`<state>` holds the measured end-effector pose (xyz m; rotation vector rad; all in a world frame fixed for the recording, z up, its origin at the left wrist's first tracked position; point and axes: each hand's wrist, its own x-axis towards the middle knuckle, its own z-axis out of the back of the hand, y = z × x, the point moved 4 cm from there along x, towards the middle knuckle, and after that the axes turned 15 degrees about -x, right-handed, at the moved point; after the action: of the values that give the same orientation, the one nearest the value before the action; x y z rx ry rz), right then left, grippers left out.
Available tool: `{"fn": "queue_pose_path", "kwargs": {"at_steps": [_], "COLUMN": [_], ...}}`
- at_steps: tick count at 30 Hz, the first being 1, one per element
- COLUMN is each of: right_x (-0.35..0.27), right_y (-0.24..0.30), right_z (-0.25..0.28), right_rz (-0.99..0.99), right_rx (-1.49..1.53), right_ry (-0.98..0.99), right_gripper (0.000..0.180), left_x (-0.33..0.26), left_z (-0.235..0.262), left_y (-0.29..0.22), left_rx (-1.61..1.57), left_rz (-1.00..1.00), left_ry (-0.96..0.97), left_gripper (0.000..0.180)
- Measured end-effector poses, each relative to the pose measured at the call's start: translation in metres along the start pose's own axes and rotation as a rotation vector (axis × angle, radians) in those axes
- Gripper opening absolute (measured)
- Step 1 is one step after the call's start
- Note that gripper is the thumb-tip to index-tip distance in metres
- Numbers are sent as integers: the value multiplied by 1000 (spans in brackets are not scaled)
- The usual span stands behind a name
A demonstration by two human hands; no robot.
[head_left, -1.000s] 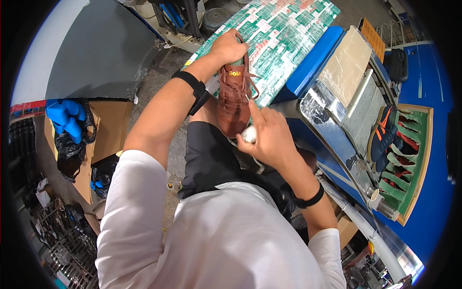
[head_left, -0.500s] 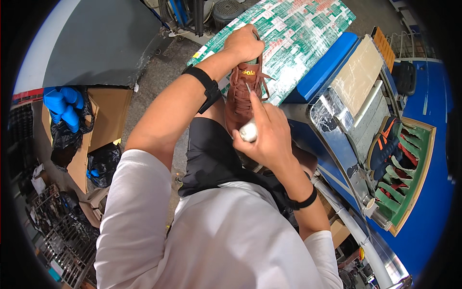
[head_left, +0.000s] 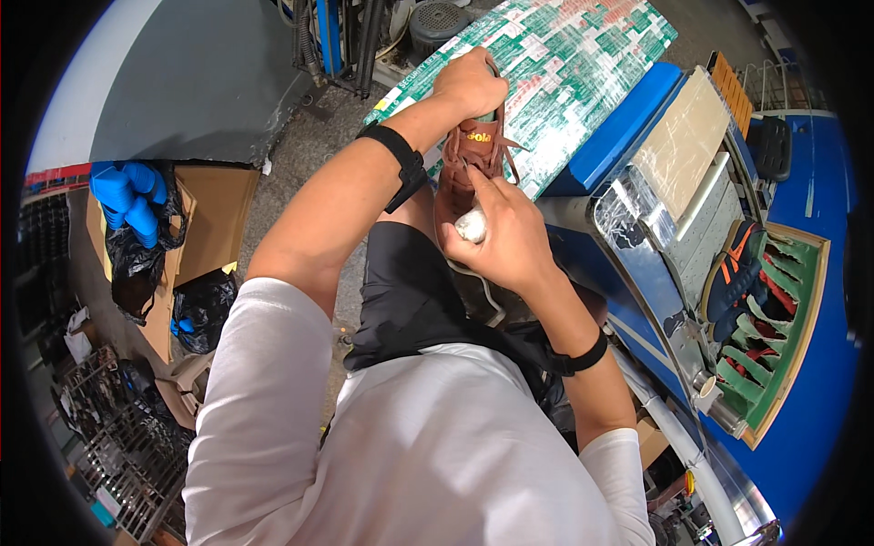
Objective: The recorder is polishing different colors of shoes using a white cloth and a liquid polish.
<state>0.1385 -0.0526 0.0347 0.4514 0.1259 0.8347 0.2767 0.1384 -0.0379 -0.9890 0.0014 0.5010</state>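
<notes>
Brown lace-up shoe point(head_left: 475, 147) held at the heel end

Left hand point(head_left: 472, 84) is closed around the heel end, in front of the near edge of a green-and-white wrapped surface point(head_left: 583, 73) (whether the shoe rests on it, cannot tell). Right hand point(head_left: 513, 235) grips a white rounded object point(head_left: 471, 226) near the toe, index finger extended to the laces point(head_left: 458, 168). Dark shoe with orange stripes point(head_left: 735, 264) lies well apart, to the right.
</notes>
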Motion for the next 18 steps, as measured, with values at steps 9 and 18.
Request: {"fn": "queue_pose_path", "kwargs": {"at_steps": [9, 18], "right_x": [-8, 7], "right_y": [1, 41], "right_z": [-8, -41], "right_rz": [-165, 80], "right_rx": [342, 152], "right_ry": [-8, -118], "right_gripper": [72, 67], "left_x": [2, 0], "left_z": [-2, 1], "left_y": [9, -9], "left_rx": [26, -11], "left_rz": [-21, 9], "left_ry": [12, 58], "left_gripper": [53, 52]}}
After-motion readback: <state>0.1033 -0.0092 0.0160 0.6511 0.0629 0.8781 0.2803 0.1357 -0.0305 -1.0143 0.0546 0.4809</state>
